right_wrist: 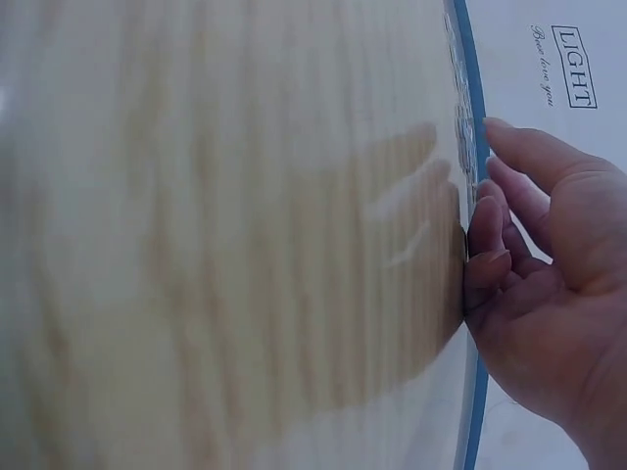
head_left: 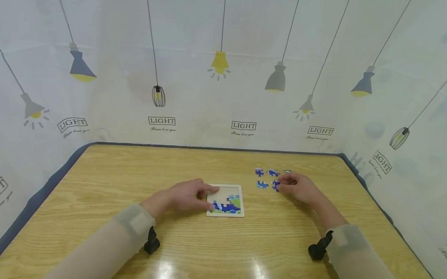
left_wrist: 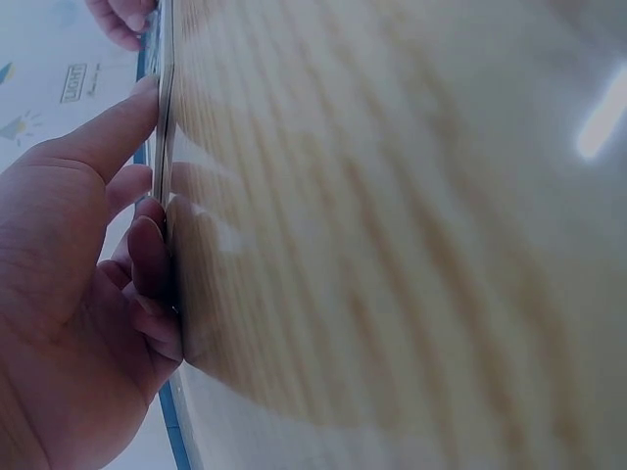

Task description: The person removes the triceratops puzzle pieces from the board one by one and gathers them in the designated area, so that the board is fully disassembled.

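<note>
A square puzzle tray with a pale rim lies on the table, its lower and right parts filled with blue and green pieces. My left hand is at its left side. The straight index finger and thumb rest on the tray, spread apart, while the other fingers bend beside its edge in the left wrist view. To the right, my right hand is over loose puzzle pieces, thumb and index finger parted. Its fingertips are right at a dark blue puzzle piece, which they partly cover.
More loose pieces lie near the right hand: a blue one, a blue and white one, a light blue one and a partly hidden one. A wall sheet printed with lamps encloses the wooden table.
</note>
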The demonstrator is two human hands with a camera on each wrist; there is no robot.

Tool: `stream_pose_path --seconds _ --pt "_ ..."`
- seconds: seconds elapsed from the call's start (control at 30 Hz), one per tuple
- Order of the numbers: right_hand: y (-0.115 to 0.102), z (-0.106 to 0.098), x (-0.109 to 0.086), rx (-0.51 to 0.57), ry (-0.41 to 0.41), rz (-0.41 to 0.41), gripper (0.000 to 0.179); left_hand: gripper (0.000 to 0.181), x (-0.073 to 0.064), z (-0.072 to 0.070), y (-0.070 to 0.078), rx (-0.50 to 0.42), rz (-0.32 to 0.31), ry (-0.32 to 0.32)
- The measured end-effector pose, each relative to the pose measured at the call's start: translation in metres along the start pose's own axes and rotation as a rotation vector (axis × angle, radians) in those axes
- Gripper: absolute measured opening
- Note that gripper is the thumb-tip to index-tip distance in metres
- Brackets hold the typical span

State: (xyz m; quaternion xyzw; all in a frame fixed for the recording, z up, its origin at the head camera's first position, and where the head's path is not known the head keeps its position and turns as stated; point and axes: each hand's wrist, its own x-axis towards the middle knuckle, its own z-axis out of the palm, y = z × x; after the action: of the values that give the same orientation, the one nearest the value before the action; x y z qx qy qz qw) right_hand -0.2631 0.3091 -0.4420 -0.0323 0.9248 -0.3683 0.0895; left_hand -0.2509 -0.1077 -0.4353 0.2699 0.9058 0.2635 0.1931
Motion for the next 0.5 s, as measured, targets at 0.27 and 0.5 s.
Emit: stream_pose_path --seconds 0.27,0.5 --pt "-0.01 -0.001 -0.007 0.05 -0.026 -0.042 0.043 0.065 0.001 0.0 0.0 -0.014 -0.008 0.0" --pt "-0.035 0.018 -0.01 0.066 -0.1 -0.155 0.039 0.064 0.0 -0.001 0.0 -0.016 -0.002 -0.002"
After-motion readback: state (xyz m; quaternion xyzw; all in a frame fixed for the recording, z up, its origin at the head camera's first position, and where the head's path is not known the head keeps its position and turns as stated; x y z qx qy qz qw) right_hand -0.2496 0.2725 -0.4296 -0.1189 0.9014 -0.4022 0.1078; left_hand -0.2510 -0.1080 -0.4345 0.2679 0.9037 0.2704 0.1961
